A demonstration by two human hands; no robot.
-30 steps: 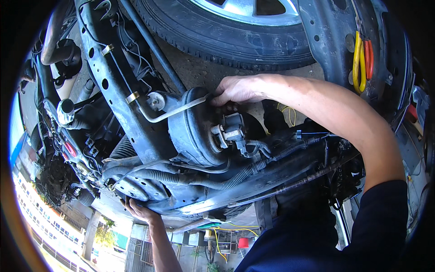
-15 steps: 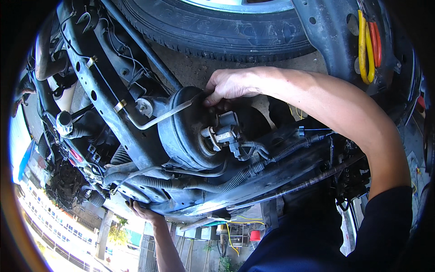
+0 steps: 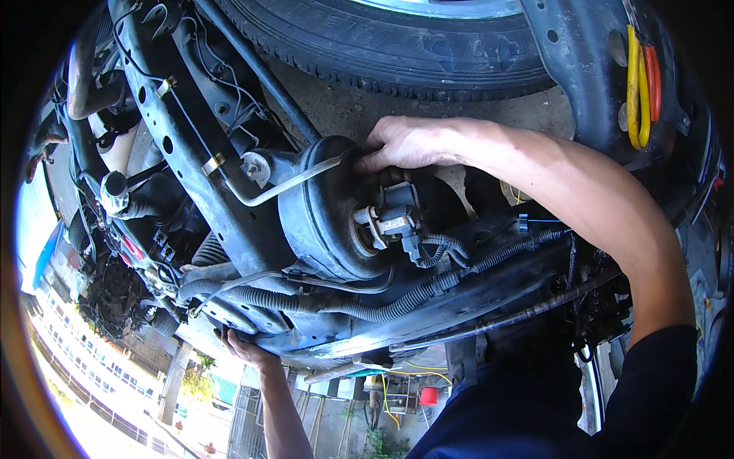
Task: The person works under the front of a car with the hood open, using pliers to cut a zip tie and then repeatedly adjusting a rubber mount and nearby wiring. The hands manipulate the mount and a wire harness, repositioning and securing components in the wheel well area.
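Right hand point(image 3: 404, 142) fingers curled over the drum point(image 3: 321, 210) rim – grip hidden, cannot tell, left hand point(image 3: 243, 349) spread flat under the frame point(image 3: 428, 314), tyre point(image 3: 397, 46) above.

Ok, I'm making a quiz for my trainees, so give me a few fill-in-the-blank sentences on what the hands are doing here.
1. The right hand rests on top of the round black ____.
2. The left hand presses against the underside of the ____ frame.
3. A ribbed hose runs ____ the drum.
4. Above the right hand sits a ____.

Missing words: drum; metal; below; tyre
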